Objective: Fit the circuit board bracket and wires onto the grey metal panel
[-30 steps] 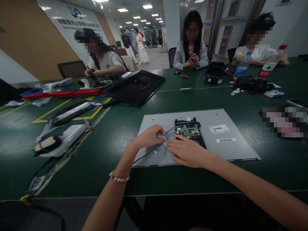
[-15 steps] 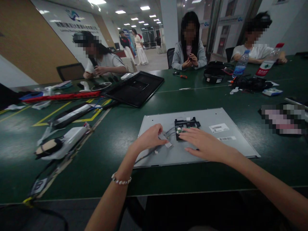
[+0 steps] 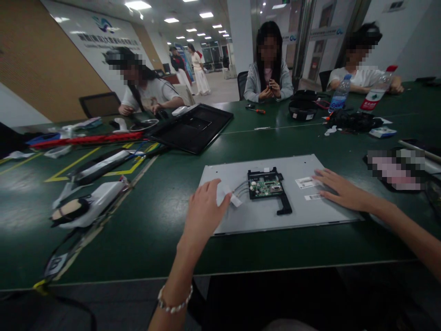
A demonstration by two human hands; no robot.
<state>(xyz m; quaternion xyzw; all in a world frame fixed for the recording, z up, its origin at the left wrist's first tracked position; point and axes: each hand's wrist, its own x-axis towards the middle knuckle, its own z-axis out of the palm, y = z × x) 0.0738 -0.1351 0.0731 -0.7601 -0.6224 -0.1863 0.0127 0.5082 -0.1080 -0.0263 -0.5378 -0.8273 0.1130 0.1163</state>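
A grey metal display panel [image 3: 241, 163] lies flat on the green table in front of me. On its middle sits a black plastic bracket [image 3: 285, 202] with a green circuit board [image 3: 265, 186]. Thin cables [image 3: 241, 186] run left from the board to a whitish tape piece [image 3: 235, 199] on the panel. My left hand [image 3: 206, 207] is over the panel's left side, fingers apart, its thumb close to the tape; contact there is unclear. Over the right side, by two white labels [image 3: 306, 182], my right hand [image 3: 341, 189] is spread with nothing in it.
Beyond the panel lies a black monitor housing [image 3: 193, 128]. An orange-handled screwdriver [image 3: 258, 110] is farther back. Two bottles [image 3: 339, 94] and black cables [image 3: 354, 122] stand at the right. Wrapped items [image 3: 93, 202] and a red strip [image 3: 89, 139] occupy the left. Several people are across the table.
My right hand has moved right from the circuit board to the panel's label side, uncovering the board and bracket arm. My left hand has let go of the tape and opened.
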